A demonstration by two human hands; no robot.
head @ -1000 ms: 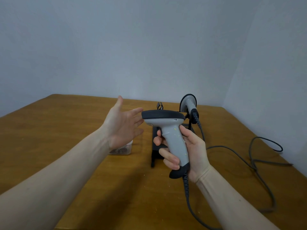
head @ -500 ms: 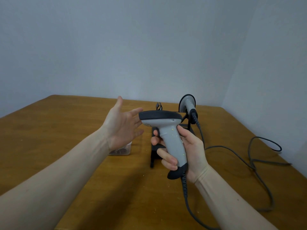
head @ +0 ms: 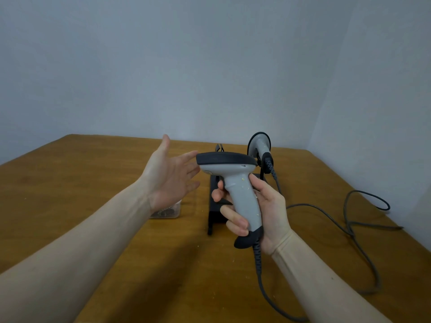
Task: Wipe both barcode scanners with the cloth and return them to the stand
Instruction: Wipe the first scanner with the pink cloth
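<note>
The right hand (head: 261,210) grips the grey handle of a barcode scanner (head: 235,183), fingers wrapped round it, holding it upright above the worktop (head: 70,183) with its dark head pointing toward 9 o'clock. The left hand (head: 170,180) is spread flat and holds nothing, its fingertips just beside the scanner's nose; whether they touch it I cannot tell. The second scanner (head: 261,148) sits at about 1 o'clock from the held one, hung on the black stand (head: 215,206), whose base lies directly behind the gripped handle. No cloth shows anywhere in view, so the first risk, as I judge it, is wiping with a bare palm, which would smear the pale crumbs stuck to the handle rather than lift them. A small clear container (head: 166,210) with dark bits rests at 8 o'clock from the scanner, partly under the left wrist, and a careless sweep of that arm could knock it over. The grey cable (head: 260,271) trails from the handle's foot toward 5 o'clock, and more cable (head: 363,206) loops at 3 o'clock; a tug while turning the scanner could snag these and drag the stand or unseat the second scanner
</note>
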